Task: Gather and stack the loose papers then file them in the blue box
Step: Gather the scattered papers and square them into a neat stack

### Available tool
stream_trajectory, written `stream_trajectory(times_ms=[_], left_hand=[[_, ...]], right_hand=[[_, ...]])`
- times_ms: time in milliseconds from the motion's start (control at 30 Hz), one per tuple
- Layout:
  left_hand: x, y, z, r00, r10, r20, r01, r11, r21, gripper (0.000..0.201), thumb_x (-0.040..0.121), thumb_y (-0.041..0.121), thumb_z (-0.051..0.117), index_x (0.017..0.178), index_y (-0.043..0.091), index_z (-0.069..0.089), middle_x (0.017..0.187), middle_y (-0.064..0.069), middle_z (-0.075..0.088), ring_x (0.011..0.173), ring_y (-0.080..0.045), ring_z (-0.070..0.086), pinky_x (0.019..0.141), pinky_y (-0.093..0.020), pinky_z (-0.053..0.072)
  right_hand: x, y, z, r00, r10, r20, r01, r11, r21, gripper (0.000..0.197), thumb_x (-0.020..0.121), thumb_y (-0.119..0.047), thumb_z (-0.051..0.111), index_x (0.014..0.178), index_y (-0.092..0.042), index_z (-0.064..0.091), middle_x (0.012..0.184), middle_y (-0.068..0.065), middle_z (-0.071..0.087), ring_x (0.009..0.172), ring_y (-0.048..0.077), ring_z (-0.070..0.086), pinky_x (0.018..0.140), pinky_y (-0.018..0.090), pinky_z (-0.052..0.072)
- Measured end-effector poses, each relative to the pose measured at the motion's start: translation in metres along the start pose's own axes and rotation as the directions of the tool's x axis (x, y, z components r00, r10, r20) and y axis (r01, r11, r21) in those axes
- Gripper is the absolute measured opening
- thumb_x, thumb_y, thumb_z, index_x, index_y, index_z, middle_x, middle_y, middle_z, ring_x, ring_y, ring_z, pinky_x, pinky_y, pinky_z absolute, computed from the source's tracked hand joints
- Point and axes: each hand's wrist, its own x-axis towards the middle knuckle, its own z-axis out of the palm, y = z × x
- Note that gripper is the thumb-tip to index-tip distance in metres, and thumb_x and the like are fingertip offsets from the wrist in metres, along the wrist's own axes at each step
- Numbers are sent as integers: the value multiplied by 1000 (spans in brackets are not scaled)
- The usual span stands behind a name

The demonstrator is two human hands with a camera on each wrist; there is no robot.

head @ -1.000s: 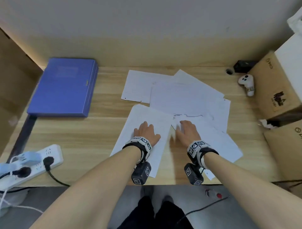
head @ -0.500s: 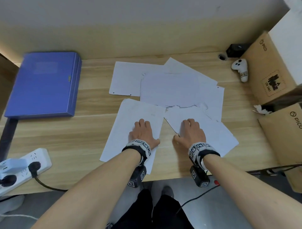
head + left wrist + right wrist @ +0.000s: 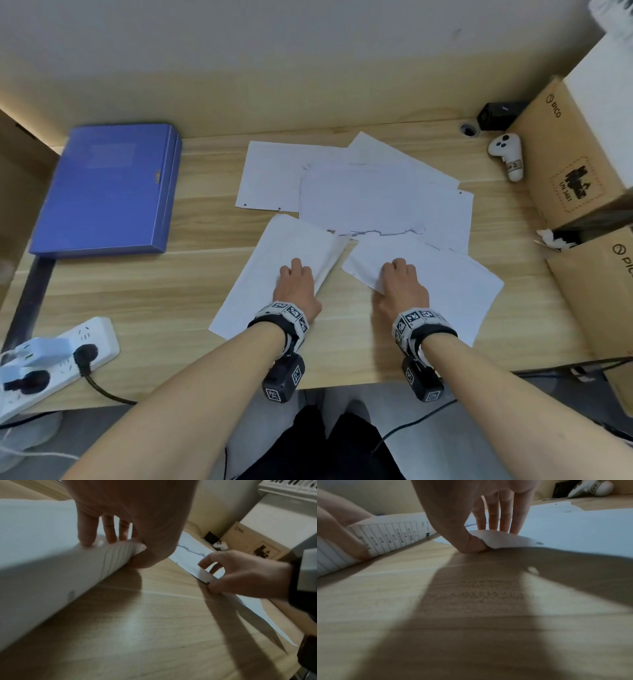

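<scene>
Several loose white papers (image 3: 359, 195) lie spread over the middle of the wooden desk (image 3: 137, 291). The closed blue box (image 3: 106, 192) lies flat at the back left. My left hand (image 3: 296, 284) pinches the right edge of the near left sheet (image 3: 253, 281); its thumb (image 3: 142, 561) is under the raised edge, which shows a printed table (image 3: 390, 535). My right hand (image 3: 402, 284) pinches the left edge of the near right sheet (image 3: 452, 287), thumb (image 3: 471, 546) under the curled edge (image 3: 505, 539), fingers on top.
A white power strip (image 3: 58, 356) with plugs lies at the front left. Cardboard boxes (image 3: 575, 164) stand along the right side, with a white controller (image 3: 507, 154) and a small black object (image 3: 496, 114) beside them. A wall closes the back.
Both hands lay flat on the two near sheets before. Now each pinches its sheet's inner edge, and those edges have lifted off the desk.
</scene>
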Motion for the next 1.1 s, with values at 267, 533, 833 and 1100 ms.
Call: stream_trajectory(times_ms=[267,533,833,1100], left_hand=[[-45,-24,-27,989,46,-143,-51,998,-34,29,86,-5,40,108,13,44,111,-7,50,82,-30,52,62,-37,38],[-72,-55,-81,925,-60,-376,-226,708,-669,29,99,17,43,126,16,54,118,2,65,104,-17,61,91,-31,49],[-56,-97,-55,946,-282,-163,4,510,-860,35,98,14,43,129,29,52,123,7,64,108,-18,62,92,-33,50],[-31,-117,-14,938,-345,11,293,779,-555,45,87,12,51,132,17,47,125,-7,63,101,-30,63,81,-35,52]], right_hand=[[-7,7,1,999,-30,10,30,999,30,32,87,-5,51,118,-13,50,131,3,41,119,24,41,67,32,42],[-12,15,-10,996,-78,46,73,992,105,23,91,-7,43,112,-15,50,122,4,48,111,24,50,78,36,49],[-19,23,-32,994,-89,64,72,971,228,16,100,-28,37,103,-17,48,95,4,62,83,27,61,77,36,50],[-12,29,-18,978,-198,59,184,965,188,30,90,-27,58,119,-18,54,124,2,49,114,22,50,81,35,50]])
